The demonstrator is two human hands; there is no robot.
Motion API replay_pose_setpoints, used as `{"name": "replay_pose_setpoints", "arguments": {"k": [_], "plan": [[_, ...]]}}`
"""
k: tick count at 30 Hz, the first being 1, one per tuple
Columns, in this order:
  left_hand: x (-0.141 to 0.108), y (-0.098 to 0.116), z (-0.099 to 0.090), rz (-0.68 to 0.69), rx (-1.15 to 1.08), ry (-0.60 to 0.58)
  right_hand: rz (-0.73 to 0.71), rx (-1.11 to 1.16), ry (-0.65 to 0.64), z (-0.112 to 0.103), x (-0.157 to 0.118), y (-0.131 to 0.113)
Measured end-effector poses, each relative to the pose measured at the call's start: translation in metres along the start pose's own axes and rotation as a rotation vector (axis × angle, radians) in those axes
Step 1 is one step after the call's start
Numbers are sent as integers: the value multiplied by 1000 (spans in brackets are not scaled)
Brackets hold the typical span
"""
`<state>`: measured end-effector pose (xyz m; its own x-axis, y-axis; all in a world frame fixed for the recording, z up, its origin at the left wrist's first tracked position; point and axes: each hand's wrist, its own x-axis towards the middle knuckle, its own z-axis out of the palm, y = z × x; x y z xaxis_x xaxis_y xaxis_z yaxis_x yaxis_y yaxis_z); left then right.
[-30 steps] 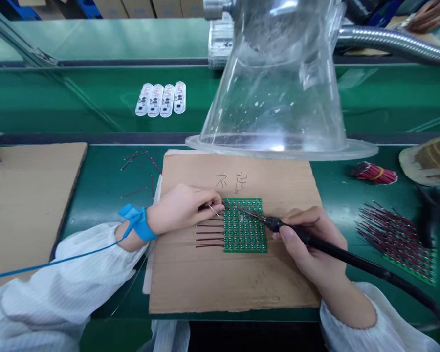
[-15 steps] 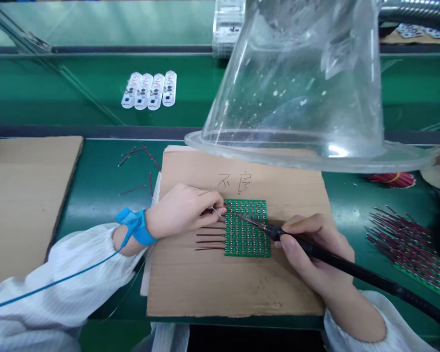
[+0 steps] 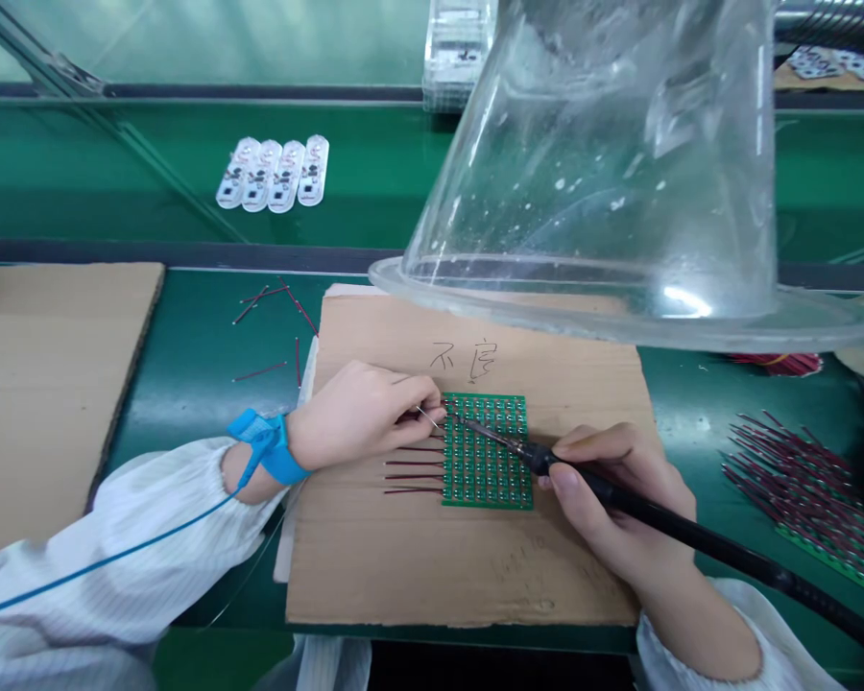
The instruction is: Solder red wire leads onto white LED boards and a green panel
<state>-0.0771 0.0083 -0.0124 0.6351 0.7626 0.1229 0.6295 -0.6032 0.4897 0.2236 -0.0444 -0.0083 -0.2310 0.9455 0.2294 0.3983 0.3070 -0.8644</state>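
A green circuit board (image 3: 486,470) lies on a cardboard sheet (image 3: 374,566), with several dark red wires (image 3: 412,477) sticking out from its left edge. My left hand (image 3: 374,413), with a blue strap at the wrist, is at the board's upper left corner. Its fingers are pinched on a thin silvery wire (image 3: 427,416). My right hand (image 3: 619,489) grips a black soldering iron (image 3: 640,504) like a pen. The iron's tip reaches over the upper left part of the board, close to my left fingertips.
A clear funnel-shaped hood (image 3: 597,192) hangs over the back right. At the right is a wired green board (image 3: 835,547) with a wire bundle (image 3: 784,364) behind. Loose wires (image 3: 259,371) lie left of the cardboard. White boards (image 3: 286,178) sit at the back.
The view has shifted slightly, so the hood appears a little farther right and the white boards a little farther left. Both hands keep nearly the same place and hold.
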Motion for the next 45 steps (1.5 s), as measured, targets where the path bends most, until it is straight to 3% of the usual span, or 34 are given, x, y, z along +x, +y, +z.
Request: {"name": "replay_pose_setpoints", "arguments": {"k": [11, 24, 33, 37, 42, 45], "plan": [[1, 1, -1, -9, -6, -1, 47, 45, 44, -1, -4, 2], [1, 4, 0, -33, 10, 23, 33, 15, 10, -1, -2, 3], [2, 4, 0, -74, -23, -25, 95, 151, 127, -1, -4, 5], [4, 1, -10, -82, -108, -35, 118, 177, 136, -3, -3, 7], [4, 2, -29, -141, -180, 41, 120, 186, 155, -4, -3, 8], [2, 10, -31, -190, -251, -10, 108, 195, 149, -4, -4, 7]]}}
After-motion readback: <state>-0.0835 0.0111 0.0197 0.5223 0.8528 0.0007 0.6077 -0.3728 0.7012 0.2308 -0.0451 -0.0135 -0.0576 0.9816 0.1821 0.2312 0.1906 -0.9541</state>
